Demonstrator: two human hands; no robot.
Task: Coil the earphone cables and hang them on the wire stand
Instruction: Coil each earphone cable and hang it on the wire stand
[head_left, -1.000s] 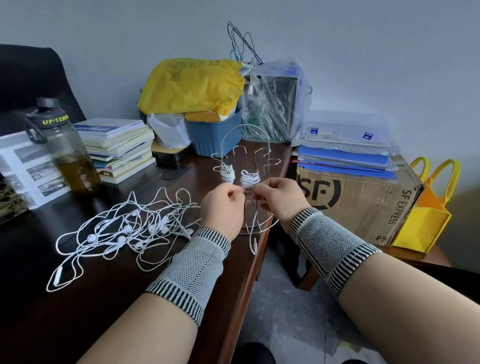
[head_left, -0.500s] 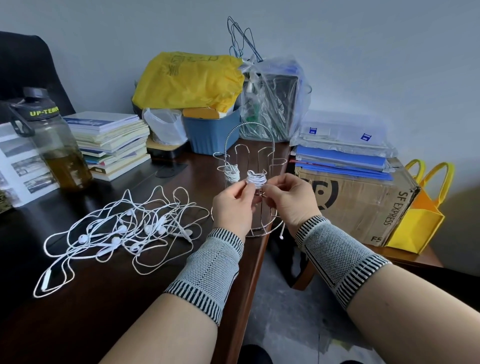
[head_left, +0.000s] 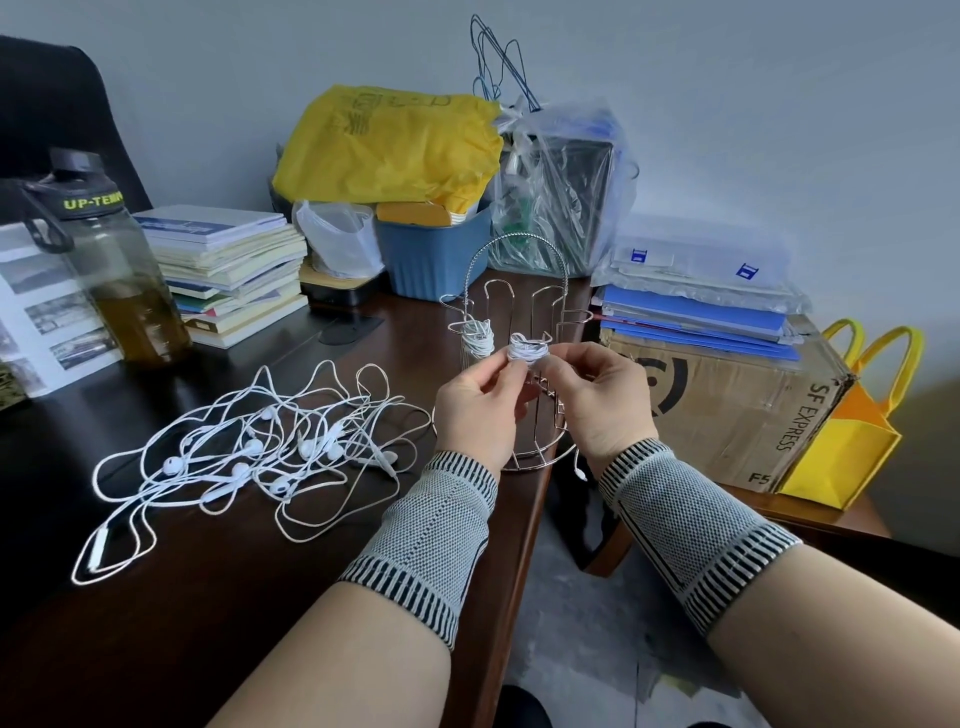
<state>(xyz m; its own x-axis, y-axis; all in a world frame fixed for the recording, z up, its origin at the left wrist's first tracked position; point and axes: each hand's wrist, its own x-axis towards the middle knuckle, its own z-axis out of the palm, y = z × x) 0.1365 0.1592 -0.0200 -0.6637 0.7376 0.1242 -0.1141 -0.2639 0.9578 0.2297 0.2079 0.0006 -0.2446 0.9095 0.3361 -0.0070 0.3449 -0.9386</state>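
L hand (head_left: 475, 402) + R hand (head_left: 592, 400) both pinch small white coiled earphone bundle (head_left: 528, 347), frame centre | at hook of silver wire stand (head_left: 519, 312) | tip: keep coil tight, seat loop fully | white loose earphone tangle (head_left: 249, 447) left, waiting

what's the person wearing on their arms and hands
Both hands, left hand and right hand, are bare: no gloves, and no rings or watch visible. Each wrist wears a grey knitted wrist sleeve, the left wrist sleeve and the right wrist sleeve, with a fine dotted weave and black-and-white striped bands at both ends. The forearms are bare.
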